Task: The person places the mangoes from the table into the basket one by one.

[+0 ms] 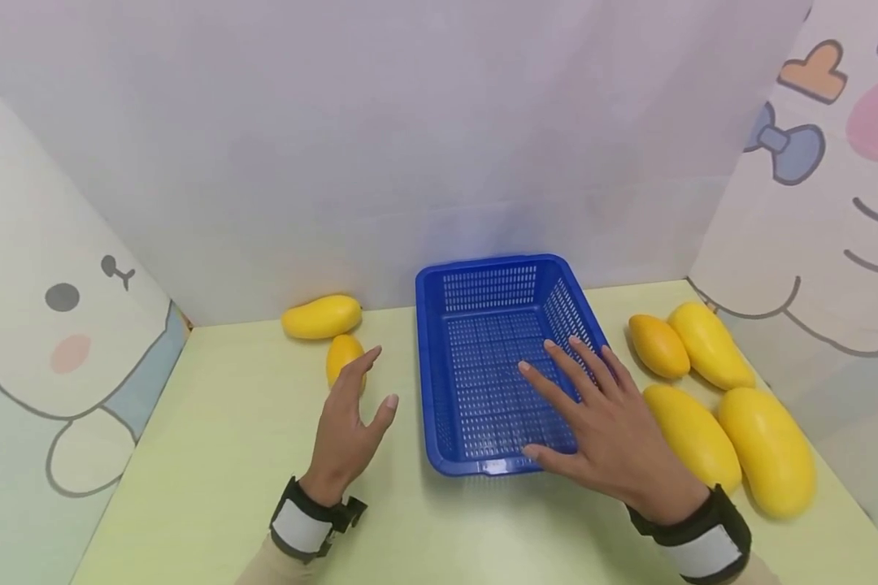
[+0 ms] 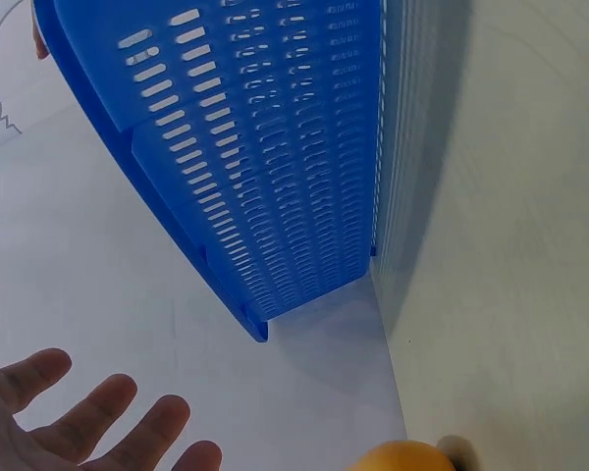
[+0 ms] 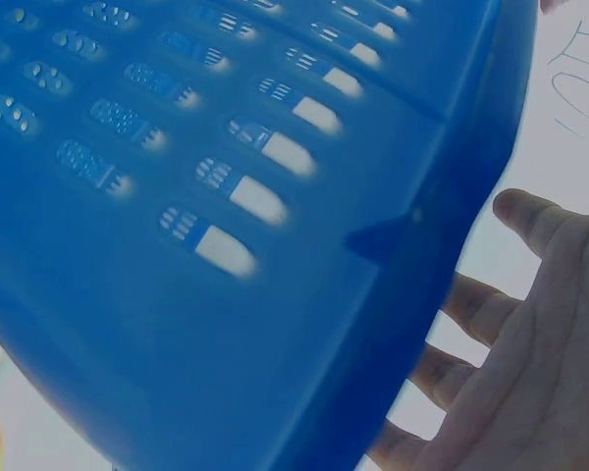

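A blue plastic basket (image 1: 430, 366) with slotted walls and a grid floor sits at the middle of the table against the back wall. Over its front right part my right hand (image 1: 615, 431) hovers with spread fingers, holding nothing. In the right wrist view those fingers show beside the basket's rim (image 3: 373, 324). To the left of the basket is my left hand (image 1: 347, 431), empty, thumb held away from the fingers. It partly covers a small orange mango (image 1: 344, 355). Just behind that one lies a yellow mango (image 1: 323, 318).
Right of the basket lie a small orange mango (image 1: 658, 346) and several larger yellow mangoes (image 1: 767, 451), near the right wall. Pale cloth walls with cartoon prints enclose the light green table (image 1: 197, 455) on the left, back and right.
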Available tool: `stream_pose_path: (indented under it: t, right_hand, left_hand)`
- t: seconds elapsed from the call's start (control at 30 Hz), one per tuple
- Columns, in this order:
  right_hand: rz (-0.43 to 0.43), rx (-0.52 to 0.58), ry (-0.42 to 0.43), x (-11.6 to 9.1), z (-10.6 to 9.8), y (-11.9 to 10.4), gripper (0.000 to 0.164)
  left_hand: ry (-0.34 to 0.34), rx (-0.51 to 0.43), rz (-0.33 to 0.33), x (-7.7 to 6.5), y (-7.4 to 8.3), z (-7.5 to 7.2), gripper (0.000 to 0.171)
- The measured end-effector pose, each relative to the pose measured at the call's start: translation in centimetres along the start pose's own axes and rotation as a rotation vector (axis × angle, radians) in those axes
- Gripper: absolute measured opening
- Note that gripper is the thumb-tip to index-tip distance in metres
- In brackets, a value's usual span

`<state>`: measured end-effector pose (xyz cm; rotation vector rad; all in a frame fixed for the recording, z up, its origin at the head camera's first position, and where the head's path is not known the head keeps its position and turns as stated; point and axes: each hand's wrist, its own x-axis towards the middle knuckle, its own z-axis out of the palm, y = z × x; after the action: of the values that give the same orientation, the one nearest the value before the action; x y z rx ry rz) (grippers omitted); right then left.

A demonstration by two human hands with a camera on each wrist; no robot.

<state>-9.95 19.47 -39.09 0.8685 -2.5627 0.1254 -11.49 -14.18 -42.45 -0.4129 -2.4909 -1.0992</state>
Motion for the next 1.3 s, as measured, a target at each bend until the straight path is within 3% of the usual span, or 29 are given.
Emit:
stream_pose_path:
  t: [0.17,0.53,0.77,1.0,1.13,1.3]
  right_hand:
    - [0.001,-0.01,-0.011,-0.1,-0.1,0.1,0.084]
    - [0.009,-0.013,-0.002,-0.3,-0.6,0.0,0.084]
    - [0.008,-0.021,-0.003,-0.2,-0.9,-0.1,0.085]
    - [0.006,-0.02,0.014,-0.1,-1.1,-0.2,0.085]
    - [0.015,-0.021,0.017,-0.1,-1.2,-0.3,0.085]
    - [0.014,-0.022,0.016,-0.1,-1.3,-0.4,0.085]
  left_hand:
    - [0.011,-0.042,-0.023,0.5,0.0,0.5,0.058]
    - [0.015,-0.231,-0.09,2.0,-0.4,1.7,0.057]
    - [-0.002,-0.302,-0.183,3.0,-0.6,2.5,0.057]
    - [-0.072,-0.313,-0.33,4.6,-0.9,3.6,0.06]
    - [-0.108,-0.326,-0.37,5.1,-1.2,4.2,0.066]
    - [-0.192,-0.479,-0.436,5.4,-1.2,4.9,0.069]
